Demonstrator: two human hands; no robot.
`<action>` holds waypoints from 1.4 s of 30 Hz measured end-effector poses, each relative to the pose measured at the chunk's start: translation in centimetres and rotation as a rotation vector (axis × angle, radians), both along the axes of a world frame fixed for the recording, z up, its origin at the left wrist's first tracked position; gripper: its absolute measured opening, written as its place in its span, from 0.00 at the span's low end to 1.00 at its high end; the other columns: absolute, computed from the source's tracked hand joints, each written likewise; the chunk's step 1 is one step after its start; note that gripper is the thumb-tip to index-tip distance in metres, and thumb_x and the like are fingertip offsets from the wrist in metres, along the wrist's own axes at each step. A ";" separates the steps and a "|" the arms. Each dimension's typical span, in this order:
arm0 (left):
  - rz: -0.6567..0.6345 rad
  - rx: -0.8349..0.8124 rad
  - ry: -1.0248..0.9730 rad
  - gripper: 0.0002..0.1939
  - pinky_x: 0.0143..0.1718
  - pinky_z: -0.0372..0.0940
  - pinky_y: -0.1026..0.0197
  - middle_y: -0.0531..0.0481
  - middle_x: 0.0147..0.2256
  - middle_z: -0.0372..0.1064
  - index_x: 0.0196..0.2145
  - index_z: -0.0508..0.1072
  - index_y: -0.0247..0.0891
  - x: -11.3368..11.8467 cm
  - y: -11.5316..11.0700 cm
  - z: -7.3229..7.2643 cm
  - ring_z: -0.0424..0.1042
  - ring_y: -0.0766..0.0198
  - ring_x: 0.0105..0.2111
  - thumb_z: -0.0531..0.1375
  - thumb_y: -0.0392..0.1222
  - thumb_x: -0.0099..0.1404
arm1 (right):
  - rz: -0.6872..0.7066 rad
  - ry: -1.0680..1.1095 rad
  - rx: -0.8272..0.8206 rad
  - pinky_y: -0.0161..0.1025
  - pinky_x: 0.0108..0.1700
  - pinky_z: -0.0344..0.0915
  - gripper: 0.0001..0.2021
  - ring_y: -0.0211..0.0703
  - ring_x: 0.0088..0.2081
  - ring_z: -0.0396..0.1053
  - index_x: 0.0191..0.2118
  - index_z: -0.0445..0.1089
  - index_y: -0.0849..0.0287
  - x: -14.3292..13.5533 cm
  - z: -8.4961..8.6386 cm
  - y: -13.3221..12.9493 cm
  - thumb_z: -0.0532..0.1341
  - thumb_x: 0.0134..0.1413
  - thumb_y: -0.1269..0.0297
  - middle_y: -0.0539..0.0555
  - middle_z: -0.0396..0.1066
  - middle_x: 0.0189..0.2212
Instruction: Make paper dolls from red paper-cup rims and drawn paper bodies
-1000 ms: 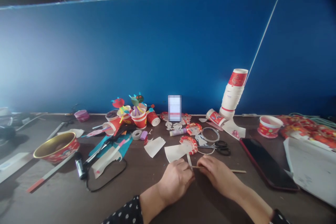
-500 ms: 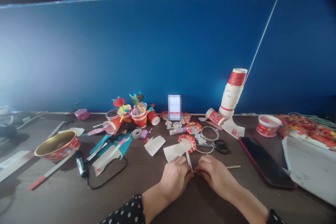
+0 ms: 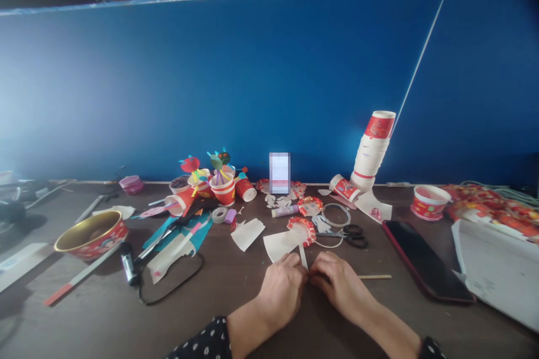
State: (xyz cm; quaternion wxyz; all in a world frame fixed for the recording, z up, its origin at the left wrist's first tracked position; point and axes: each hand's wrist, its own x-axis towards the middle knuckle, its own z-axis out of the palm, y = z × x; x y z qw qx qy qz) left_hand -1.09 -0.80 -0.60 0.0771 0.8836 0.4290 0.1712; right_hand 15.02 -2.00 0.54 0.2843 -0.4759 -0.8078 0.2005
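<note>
1. Left hand (image 3: 282,285) curls at the strip (image 3: 302,257), its hold hidden; a hard tug could tear paper.
2. Right hand (image 3: 342,290), closed over the stick (image 3: 375,277) jutting rightward: slack fingers might let it roll.

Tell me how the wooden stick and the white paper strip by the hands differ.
The wooden stick is tan; the paper strip is white. The stick looks slim like a rod; the strip looks flat and broader. The stick pokes out sideways beyond the right hand; the strip points forward. Both are narrow and straight.
</note>
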 end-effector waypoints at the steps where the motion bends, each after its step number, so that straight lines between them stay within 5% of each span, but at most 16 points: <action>1: 0.012 -0.013 -0.008 0.10 0.31 0.58 0.64 0.49 0.32 0.64 0.30 0.68 0.37 0.0 0.0 0.0 0.63 0.62 0.33 0.47 0.36 0.61 | -0.017 -0.001 0.006 0.34 0.35 0.57 0.07 0.39 0.33 0.63 0.26 0.66 0.58 -0.2 0.0 0.0 0.54 0.48 0.75 0.50 0.65 0.27; 11: 0.065 -0.082 -0.133 0.06 0.33 0.59 0.65 0.50 0.32 0.65 0.30 0.68 0.38 -0.3 -0.4 0.5 0.63 0.64 0.33 0.52 0.35 0.59 | -0.154 -0.042 -0.007 0.34 0.34 0.56 0.07 0.39 0.32 0.62 0.23 0.64 0.59 -1.0 -0.5 0.1 0.52 0.43 0.76 0.51 0.64 0.26; 22: -0.017 0.092 0.075 0.10 0.29 0.60 0.64 0.51 0.31 0.64 0.29 0.67 0.37 0.0 -0.2 -0.3 0.62 0.64 0.32 0.48 0.35 0.62 | -0.134 -0.080 0.028 0.34 0.34 0.55 0.07 0.38 0.33 0.61 0.26 0.64 0.59 -0.6 0.0 -0.3 0.53 0.45 0.76 0.50 0.64 0.27; 30: 0.003 0.096 0.135 0.10 0.28 0.62 0.62 0.50 0.32 0.63 0.29 0.66 0.37 0.2 -0.1 -0.2 0.62 0.62 0.32 0.46 0.33 0.61 | -0.114 -0.340 0.183 0.35 0.34 0.52 0.12 0.38 0.31 0.60 0.23 0.66 0.58 -0.5 -0.1 -1.0 0.50 0.54 0.71 0.50 0.64 0.25; 42: 0.085 -0.012 0.092 0.09 0.32 0.62 0.62 0.50 0.30 0.65 0.27 0.67 0.37 0.1 -0.2 0.5 0.62 0.62 0.34 0.48 0.35 0.61 | -0.123 -0.308 0.051 0.34 0.29 0.50 0.14 0.36 0.27 0.61 0.24 0.62 0.59 -1.1 0.1 -0.7 0.44 0.56 0.70 0.50 0.64 0.24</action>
